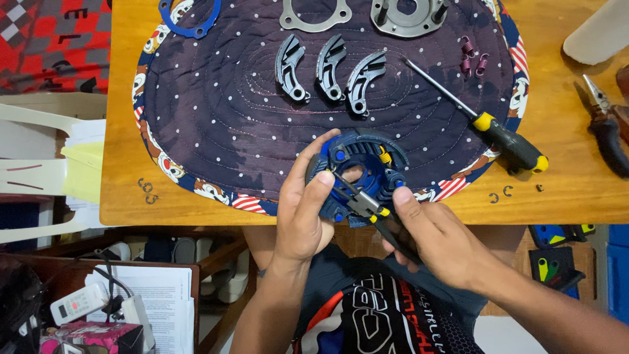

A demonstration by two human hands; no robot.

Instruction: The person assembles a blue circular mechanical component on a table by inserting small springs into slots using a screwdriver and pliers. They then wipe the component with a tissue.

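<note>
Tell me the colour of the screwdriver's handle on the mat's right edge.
The screwdriver has a black handle with yellow bands at both ends, seen in the head view.

Round blue assembly (359, 172) between both hands.

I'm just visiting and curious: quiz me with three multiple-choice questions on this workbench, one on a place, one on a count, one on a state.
1. Where does the screwdriver lie?
A. right of the mat's middle
B. on the floor
C. in the left hand

2. How many curved metal shoes lie side by side on the mat?
A. one
B. three
C. six

3. The round blue assembly is:
A. flat on the mat
B. held up in the left hand
C. boxed

Answers: 1 A, its shaft crosses the mat's right part; 2 B, three in a row; 3 B, the fingers wrap it while the right hand works pliers into it.
</note>
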